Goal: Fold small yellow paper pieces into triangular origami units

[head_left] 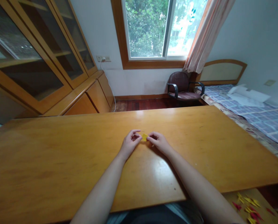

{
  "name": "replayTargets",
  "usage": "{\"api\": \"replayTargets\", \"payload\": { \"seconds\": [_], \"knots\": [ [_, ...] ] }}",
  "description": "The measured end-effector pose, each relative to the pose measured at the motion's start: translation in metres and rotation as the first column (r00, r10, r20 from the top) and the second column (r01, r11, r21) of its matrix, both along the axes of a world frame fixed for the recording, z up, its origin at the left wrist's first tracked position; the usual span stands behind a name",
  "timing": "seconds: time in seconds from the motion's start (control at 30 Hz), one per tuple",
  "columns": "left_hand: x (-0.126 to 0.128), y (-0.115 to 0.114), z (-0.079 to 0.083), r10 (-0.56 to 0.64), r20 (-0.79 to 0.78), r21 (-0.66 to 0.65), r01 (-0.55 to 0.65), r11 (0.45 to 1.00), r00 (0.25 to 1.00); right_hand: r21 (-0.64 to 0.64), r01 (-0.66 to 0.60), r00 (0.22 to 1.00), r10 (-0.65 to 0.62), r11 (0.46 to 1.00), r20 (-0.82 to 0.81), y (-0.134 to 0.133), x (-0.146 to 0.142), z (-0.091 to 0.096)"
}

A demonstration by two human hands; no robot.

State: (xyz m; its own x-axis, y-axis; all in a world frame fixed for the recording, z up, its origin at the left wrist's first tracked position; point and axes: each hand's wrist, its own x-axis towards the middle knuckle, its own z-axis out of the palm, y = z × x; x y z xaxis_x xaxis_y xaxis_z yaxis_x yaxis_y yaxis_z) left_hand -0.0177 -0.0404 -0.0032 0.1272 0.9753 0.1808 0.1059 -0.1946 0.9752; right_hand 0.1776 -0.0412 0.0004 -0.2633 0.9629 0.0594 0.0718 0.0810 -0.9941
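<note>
A small yellow piece of paper [145, 137], flat and angular, is held between my two hands just over the middle of the wooden table. My right hand [158, 141] pinches its right edge between thumb and fingers. At its left corner, the thumb and a fingertip of my left hand [130, 142] close on the paper, while another finger stretches out above. Both forearms reach in from the near edge. Any fold lines in the paper are too small to make out.
The glossy table [59, 161] spreads wide around my hands. Below its right front edge, several yellow and red folded paper pieces [249, 203] lie on a lower board. Beyond are a glass-door cabinet [92, 93], an office chair [179, 85] and a bed [251, 102].
</note>
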Motion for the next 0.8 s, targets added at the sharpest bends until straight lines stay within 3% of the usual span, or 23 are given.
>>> {"api": "replayTargets", "payload": {
  "seconds": [0.33, 0.8],
  "knots": [
    [0.0, -0.004, 0.011, -0.082, -0.207, 0.025, 0.089, 0.996, 0.975, 0.035, 0.016, 1.0, -0.016, 0.999, 0.009, -0.001, 0.0, 0.003],
    [-0.001, -0.001, 0.013, 0.008, -0.072, -0.038, -0.011, 0.999, 0.997, 0.045, -0.003, 0.999, 0.001, 0.999, 0.051, -0.002, 0.002, 0.003]
  ]
}}
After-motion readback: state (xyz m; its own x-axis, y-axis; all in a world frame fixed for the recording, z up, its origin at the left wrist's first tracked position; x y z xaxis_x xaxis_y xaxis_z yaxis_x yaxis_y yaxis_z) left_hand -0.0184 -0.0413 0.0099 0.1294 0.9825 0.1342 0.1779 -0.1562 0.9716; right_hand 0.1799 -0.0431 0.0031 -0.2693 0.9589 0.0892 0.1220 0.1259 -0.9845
